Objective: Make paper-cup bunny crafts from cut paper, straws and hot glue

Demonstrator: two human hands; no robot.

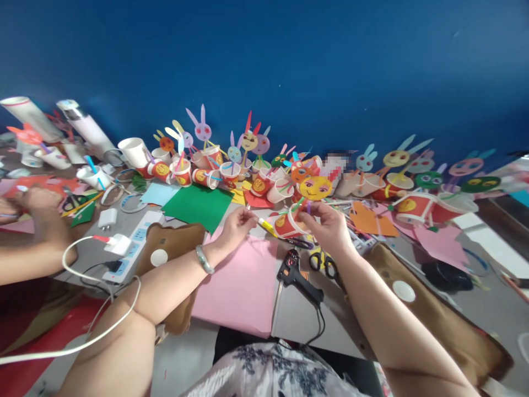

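Floral white-and-navy fabric (281,375) is showing nearest the camera. Beyond a black glue gun (301,280), the right hand (328,227) is pinching a tilted red-and-white paper cup (286,226) near its rim, before a row of rabbit-eared cups (260,184). Above it, a round yellow paper face (316,188) is smiling with drawn eyes. The left hand (237,229) is holding its fingertips close together beside a slim yellow-and-white tube (268,227); whether they're gripping anything, I cannot tell.

Red-and-white cup (286,226), yellow rabbit face (316,188) — pink paper (239,286), green sheet (200,205) — navy-flowered white garment (285,370)
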